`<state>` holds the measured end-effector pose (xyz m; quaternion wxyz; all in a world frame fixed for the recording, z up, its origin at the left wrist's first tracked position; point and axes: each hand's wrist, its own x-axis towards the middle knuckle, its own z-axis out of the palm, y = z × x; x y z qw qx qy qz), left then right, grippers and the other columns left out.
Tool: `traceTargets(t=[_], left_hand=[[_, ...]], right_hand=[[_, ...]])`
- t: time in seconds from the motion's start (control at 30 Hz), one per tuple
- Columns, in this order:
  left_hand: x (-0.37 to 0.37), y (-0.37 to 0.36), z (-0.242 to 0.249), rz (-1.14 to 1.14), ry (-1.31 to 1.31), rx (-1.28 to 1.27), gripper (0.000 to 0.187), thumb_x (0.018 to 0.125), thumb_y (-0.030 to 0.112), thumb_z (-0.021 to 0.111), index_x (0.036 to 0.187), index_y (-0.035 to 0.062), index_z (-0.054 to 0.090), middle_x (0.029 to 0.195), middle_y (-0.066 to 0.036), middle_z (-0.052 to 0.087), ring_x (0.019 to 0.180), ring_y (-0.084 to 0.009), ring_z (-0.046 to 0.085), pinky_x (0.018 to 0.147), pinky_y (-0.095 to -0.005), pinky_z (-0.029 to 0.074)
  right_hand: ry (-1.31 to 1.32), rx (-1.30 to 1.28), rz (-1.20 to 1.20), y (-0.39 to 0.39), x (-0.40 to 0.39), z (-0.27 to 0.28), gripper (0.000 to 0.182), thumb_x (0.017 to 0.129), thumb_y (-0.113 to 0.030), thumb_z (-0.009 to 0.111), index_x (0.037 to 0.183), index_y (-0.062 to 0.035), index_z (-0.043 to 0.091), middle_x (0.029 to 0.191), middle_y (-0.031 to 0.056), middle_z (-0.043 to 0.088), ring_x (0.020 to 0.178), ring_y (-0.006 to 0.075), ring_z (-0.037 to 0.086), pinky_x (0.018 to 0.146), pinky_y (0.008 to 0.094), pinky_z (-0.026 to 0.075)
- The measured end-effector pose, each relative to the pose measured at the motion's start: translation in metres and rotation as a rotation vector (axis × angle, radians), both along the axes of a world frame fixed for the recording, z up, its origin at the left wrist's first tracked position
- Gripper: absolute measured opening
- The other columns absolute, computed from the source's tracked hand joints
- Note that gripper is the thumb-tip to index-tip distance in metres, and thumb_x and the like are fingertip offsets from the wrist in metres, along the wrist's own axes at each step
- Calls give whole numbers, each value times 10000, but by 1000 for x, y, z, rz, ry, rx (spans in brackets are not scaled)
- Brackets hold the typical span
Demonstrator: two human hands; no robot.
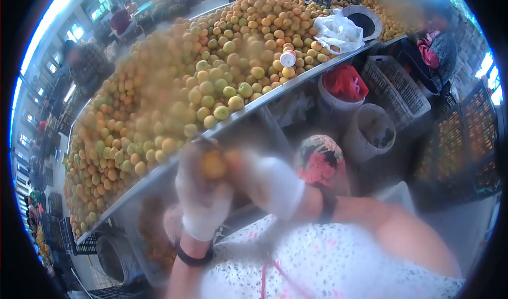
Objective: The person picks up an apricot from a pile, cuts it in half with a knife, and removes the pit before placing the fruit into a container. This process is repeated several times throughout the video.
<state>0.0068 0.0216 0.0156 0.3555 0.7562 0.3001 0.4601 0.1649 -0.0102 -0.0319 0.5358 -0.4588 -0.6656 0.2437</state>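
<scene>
A: Report legible text, item by item.
B: Container (pixel 288 59), red and white, lying on its side: faint marks on the round white end; too small and blurred to read.
A: Plastic bag (pixel 339 32)?
B: White, crumpled; no print legible.
A: Crate (pixel 397 90) and bucket (pixel 369 134)?
B: No readable label, brand or number on either.
A: Signs on the wall (pixel 67 18) in the background?
B: None readable; that area is hazy.
A: Result?
B: Legible texts, labels, brands, numbers, signs: none.
</scene>
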Motion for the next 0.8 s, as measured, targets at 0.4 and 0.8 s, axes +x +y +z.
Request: traceTargets(t=[0.4,0.8], left_hand=[[-21,19,0,-366,-392,-751,550,685,120,599,1203,-44,522,1051,-97,589,971,-178,566,861,-277,457],[-15,12,-11,-152,-709,-686,589,841,23,619,1400,5,437,1204,-157,596,1059,-265,632,961,-397,521]], right_hand=[[649,-890,520,11,22,2,289,1030,-312,526,858,-81,551,606,-53,441,487,63,397,421,251,320],[270,-230,267,4,3,-22,180,990,-198,592,951,-27,550,664,106,602,600,222,623,541,341,467]])
